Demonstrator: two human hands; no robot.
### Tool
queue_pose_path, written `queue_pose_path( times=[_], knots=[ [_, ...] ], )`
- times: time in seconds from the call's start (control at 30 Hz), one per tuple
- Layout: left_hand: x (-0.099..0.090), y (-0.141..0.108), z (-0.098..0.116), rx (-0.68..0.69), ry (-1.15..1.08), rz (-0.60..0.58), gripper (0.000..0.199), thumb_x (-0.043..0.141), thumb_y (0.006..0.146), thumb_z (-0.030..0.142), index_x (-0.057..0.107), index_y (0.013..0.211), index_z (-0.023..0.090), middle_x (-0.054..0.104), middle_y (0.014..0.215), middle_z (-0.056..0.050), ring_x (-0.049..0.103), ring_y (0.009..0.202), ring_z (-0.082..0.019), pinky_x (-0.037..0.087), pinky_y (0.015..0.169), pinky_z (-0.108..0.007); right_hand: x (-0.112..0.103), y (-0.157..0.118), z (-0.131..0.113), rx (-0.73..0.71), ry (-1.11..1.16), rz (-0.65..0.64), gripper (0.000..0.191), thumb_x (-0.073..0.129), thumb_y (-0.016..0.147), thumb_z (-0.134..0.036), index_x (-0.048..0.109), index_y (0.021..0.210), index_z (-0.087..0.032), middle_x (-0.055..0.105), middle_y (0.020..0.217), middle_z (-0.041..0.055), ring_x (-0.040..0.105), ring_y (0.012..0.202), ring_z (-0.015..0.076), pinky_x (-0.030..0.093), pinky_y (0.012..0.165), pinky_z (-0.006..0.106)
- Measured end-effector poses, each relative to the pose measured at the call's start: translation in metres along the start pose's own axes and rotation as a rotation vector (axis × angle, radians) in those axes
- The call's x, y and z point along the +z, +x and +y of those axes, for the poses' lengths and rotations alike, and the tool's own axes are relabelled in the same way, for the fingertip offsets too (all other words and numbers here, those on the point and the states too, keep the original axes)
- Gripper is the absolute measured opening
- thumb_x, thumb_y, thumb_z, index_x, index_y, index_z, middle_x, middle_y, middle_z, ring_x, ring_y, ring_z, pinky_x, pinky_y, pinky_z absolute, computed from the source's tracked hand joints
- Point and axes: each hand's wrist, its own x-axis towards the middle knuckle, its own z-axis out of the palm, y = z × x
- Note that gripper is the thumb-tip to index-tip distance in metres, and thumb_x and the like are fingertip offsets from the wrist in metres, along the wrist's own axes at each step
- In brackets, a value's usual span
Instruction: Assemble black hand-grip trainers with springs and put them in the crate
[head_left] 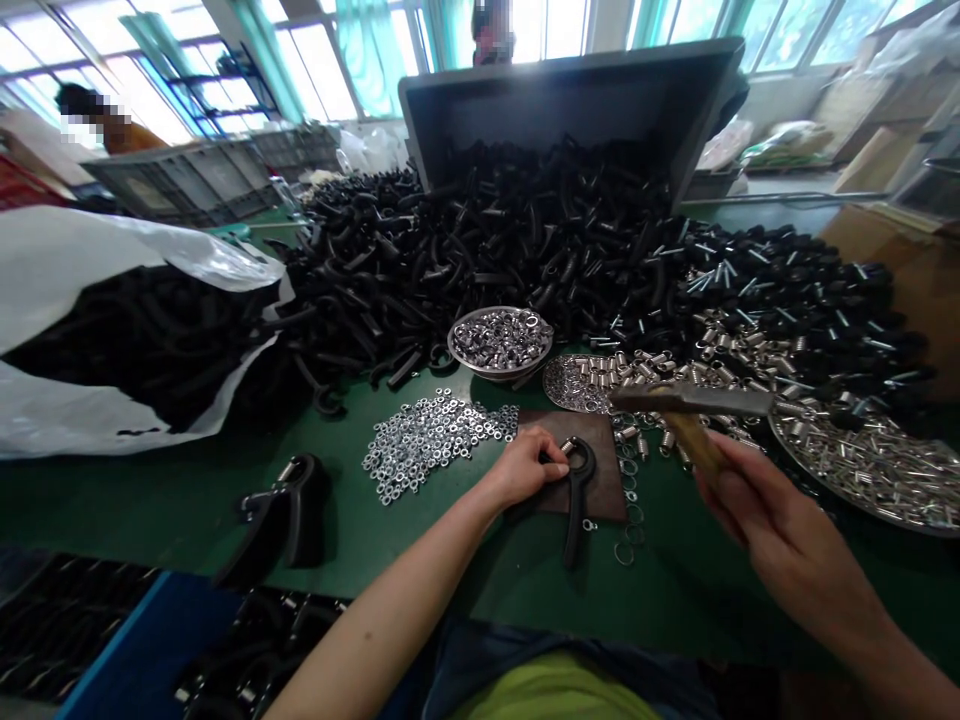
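My right hand [765,520] is closed round the wooden handle of a hammer [697,400], raised above the bench to the right. With its fingers pinched, my left hand [529,465] holds a black plastic handle part [577,500] on a brown metal plate [604,425]. A small spring [568,447] shows at my left fingertips, by the curved head of the part. Loose metal rings [624,552] and a small nut [590,525] lie beside the plate. Left of it spreads a pile of nuts [427,440].
Black parts heap up before a tipped grey bin [570,110]. A bowl of metal pieces [499,345], springs [720,345] and a tray of pins [885,465] stand nearby. An assembled clamp [300,510] and a white sack [150,240] are at left. Two people are in the background.
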Motion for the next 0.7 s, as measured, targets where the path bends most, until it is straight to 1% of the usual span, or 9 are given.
queue_pose_path(
  times=[0.07, 0.13, 0.2, 0.23, 0.37, 0.4, 0.5, 0.53, 0.7],
  knots=[
    [0.001, 0.000, -0.001, -0.007, -0.008, 0.008, 0.004, 0.067, 0.069, 0.015, 0.063, 0.069, 0.016, 0.058, 0.085, -0.001, 0.054, 0.087, -0.015, 0.041, 0.082, -0.027, 0.016, 0.011, -0.005, -0.038, -0.048, -0.028, 0.043, 0.033, 0.092, -0.036, 0.040, 0.133, -0.029, 0.060, 0.121, 0.0076, 0.062, 0.098, 0.0231, 0.051, 0.084, 0.039],
    [0.002, 0.000, -0.001, -0.019, -0.016, 0.014, 0.004, 0.066, 0.069, 0.015, 0.063, 0.070, 0.016, 0.058, 0.085, -0.001, 0.054, 0.087, -0.016, 0.040, 0.082, -0.028, 0.027, 0.021, -0.006, -0.050, -0.152, -0.158, 0.041, 0.032, 0.091, -0.033, 0.046, 0.129, -0.025, 0.060, 0.122, 0.0086, 0.061, 0.103, 0.0253, 0.049, 0.087, 0.041],
    [0.002, 0.000, -0.001, -0.031, -0.018, 0.017, 0.004, 0.066, 0.069, 0.016, 0.063, 0.070, 0.017, 0.059, 0.086, -0.001, 0.053, 0.089, -0.016, 0.040, 0.083, -0.028, 0.030, 0.027, -0.009, -0.049, -0.233, -0.264, 0.039, 0.032, 0.091, -0.033, 0.051, 0.124, -0.024, 0.063, 0.118, 0.0082, 0.062, 0.102, 0.0263, 0.049, 0.085, 0.042],
    [0.002, 0.000, -0.001, -0.034, -0.017, 0.018, 0.004, 0.066, 0.069, 0.016, 0.063, 0.070, 0.017, 0.059, 0.086, -0.001, 0.053, 0.089, -0.016, 0.040, 0.083, -0.028, 0.028, 0.029, -0.012, -0.057, -0.241, -0.260, 0.038, 0.031, 0.092, -0.033, 0.051, 0.124, -0.025, 0.064, 0.116, 0.0073, 0.062, 0.100, 0.0256, 0.050, 0.084, 0.041],
    [0.001, 0.000, -0.001, -0.021, -0.010, 0.011, 0.004, 0.067, 0.069, 0.017, 0.063, 0.069, 0.016, 0.059, 0.087, -0.001, 0.053, 0.089, -0.016, 0.040, 0.084, -0.028, 0.019, 0.027, -0.019, -0.114, -0.215, -0.037, 0.042, 0.029, 0.093, -0.032, 0.039, 0.133, -0.027, 0.061, 0.121, 0.0072, 0.062, 0.100, 0.0225, 0.050, 0.082, 0.036],
    [0.001, 0.000, -0.001, -0.020, -0.008, 0.011, 0.004, 0.067, 0.069, 0.017, 0.063, 0.069, 0.016, 0.059, 0.086, -0.001, 0.053, 0.088, -0.016, 0.040, 0.083, -0.027, 0.021, 0.027, -0.016, -0.108, -0.241, -0.052, 0.042, 0.030, 0.093, -0.031, 0.039, 0.133, -0.026, 0.062, 0.120, 0.0081, 0.064, 0.098, 0.0231, 0.050, 0.080, 0.036],
    [0.001, 0.001, -0.002, -0.035, -0.002, 0.013, 0.005, 0.067, 0.069, 0.017, 0.063, 0.071, 0.017, 0.059, 0.085, -0.001, 0.054, 0.087, -0.016, 0.040, 0.082, -0.027, 0.031, 0.028, -0.003, -0.072, -0.324, -0.253, 0.039, 0.033, 0.091, -0.030, 0.048, 0.126, -0.024, 0.067, 0.111, 0.0082, 0.066, 0.089, 0.0246, 0.051, 0.074, 0.037],
    [0.002, 0.001, -0.002, -0.040, -0.001, 0.012, 0.005, 0.067, 0.068, 0.017, 0.063, 0.070, 0.017, 0.059, 0.085, 0.000, 0.054, 0.087, -0.016, 0.040, 0.082, -0.028, 0.033, 0.029, 0.001, -0.068, -0.324, -0.283, 0.038, 0.033, 0.091, -0.030, 0.050, 0.125, -0.023, 0.067, 0.110, 0.0079, 0.066, 0.090, 0.0245, 0.051, 0.076, 0.037],
    [0.005, 0.001, -0.002, -0.051, -0.014, 0.023, 0.005, 0.068, 0.067, 0.017, 0.063, 0.068, 0.017, 0.059, 0.087, -0.001, 0.053, 0.088, -0.017, 0.039, 0.083, -0.029, 0.024, 0.024, -0.004, -0.029, -0.255, -0.167, 0.043, 0.027, 0.093, -0.034, 0.048, 0.127, -0.018, 0.068, 0.108, 0.0082, 0.065, 0.095, 0.0230, 0.052, 0.079, 0.035]
  ],
)
